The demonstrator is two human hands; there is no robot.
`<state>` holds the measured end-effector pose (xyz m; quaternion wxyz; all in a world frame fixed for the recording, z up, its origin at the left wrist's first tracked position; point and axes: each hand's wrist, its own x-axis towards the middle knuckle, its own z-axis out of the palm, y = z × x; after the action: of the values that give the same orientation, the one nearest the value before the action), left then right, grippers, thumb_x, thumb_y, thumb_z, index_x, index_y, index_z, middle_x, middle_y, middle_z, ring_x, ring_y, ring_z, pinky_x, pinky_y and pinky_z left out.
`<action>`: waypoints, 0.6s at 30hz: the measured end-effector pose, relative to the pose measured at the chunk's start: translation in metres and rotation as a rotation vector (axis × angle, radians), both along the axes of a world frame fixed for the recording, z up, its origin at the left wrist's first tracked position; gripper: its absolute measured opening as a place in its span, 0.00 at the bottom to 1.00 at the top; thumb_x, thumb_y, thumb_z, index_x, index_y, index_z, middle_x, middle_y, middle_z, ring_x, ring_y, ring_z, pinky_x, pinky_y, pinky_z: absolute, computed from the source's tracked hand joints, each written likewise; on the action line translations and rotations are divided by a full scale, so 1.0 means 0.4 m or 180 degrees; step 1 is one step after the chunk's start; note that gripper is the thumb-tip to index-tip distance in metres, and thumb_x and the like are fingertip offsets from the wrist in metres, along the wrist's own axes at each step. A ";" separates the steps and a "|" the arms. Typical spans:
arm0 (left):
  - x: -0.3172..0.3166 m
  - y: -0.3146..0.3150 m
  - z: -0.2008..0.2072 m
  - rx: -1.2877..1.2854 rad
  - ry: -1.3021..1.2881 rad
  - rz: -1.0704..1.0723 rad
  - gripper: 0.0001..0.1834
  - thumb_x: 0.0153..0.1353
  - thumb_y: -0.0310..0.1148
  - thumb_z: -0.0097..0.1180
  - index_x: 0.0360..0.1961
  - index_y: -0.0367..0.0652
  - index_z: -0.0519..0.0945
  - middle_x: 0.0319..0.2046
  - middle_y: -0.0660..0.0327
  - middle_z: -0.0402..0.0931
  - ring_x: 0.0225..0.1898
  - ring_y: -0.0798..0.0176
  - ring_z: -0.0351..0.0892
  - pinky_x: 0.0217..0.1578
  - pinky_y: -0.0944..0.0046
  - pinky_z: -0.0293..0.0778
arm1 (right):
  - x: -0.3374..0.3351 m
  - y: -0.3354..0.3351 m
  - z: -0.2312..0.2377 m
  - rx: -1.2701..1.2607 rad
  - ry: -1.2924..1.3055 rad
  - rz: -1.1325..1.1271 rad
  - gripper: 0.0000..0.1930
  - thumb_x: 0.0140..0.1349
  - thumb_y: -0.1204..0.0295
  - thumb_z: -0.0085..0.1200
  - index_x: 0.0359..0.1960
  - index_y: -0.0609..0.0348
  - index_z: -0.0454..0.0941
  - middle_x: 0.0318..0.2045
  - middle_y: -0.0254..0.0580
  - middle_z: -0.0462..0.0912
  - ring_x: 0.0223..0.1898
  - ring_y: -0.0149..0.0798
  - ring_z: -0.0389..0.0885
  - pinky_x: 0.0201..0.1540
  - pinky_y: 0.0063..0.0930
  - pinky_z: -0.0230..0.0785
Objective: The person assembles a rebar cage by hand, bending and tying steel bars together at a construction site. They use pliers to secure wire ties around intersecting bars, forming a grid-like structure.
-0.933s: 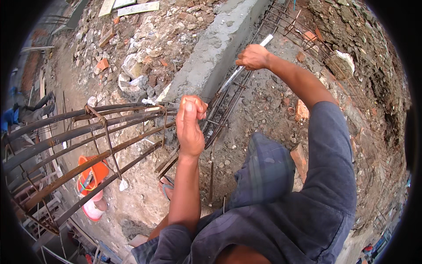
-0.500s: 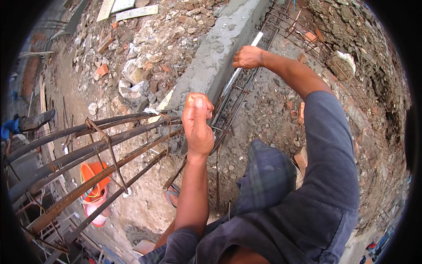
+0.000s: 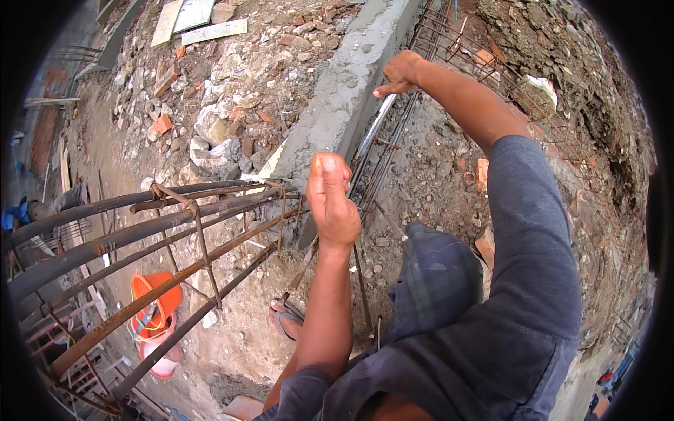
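Note:
My left hand (image 3: 333, 200) is closed in a fist, thumb uppermost, at the near end of a grey concrete beam (image 3: 330, 105). What it grips is hidden inside the fingers. Along the beam's right side lies a long silvery metal bar (image 3: 373, 128), sloping from upper right toward my left fist. With bent fingers, my right hand (image 3: 404, 72) is at the bar's upper end and covers it. Thin reinforcing rods (image 3: 385, 144) run beside the bar. A cage of thick rusty rebar (image 3: 105, 244) reaches from the left edge almost to my left hand.
Orange buckets (image 3: 165, 298) stand on the dirt beyond the cage. Pale boards (image 3: 214, 32) and rubble lie left of the beam. More rusty rebar (image 3: 449, 42) and an earth bank are at upper right. Another person's leg (image 3: 67, 200) shows at far left. My sandalled foot (image 3: 286, 319) is below.
My right hand has moved up along the bar and now hides its upper end, which stuck out past the hand before. My left fist has shifted slightly right, still closed.

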<state>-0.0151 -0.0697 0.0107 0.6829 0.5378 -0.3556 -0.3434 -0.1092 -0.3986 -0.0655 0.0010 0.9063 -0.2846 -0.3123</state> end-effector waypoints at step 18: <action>0.051 0.314 0.126 -0.1013 -0.1714 0.0496 0.41 0.73 0.55 0.46 0.75 0.33 0.57 0.75 0.41 0.54 0.77 0.43 0.55 0.75 0.43 0.52 | 0.007 0.210 0.153 -0.0279 0.0419 0.0222 0.48 0.63 0.22 0.36 0.44 0.57 0.89 0.46 0.46 0.89 0.51 0.51 0.87 0.53 0.49 0.80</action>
<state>0.0052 0.0560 0.0612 0.6640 0.5215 -0.5305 -0.0754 -0.1062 -0.3144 -0.0043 0.0704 0.8923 -0.2657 -0.3582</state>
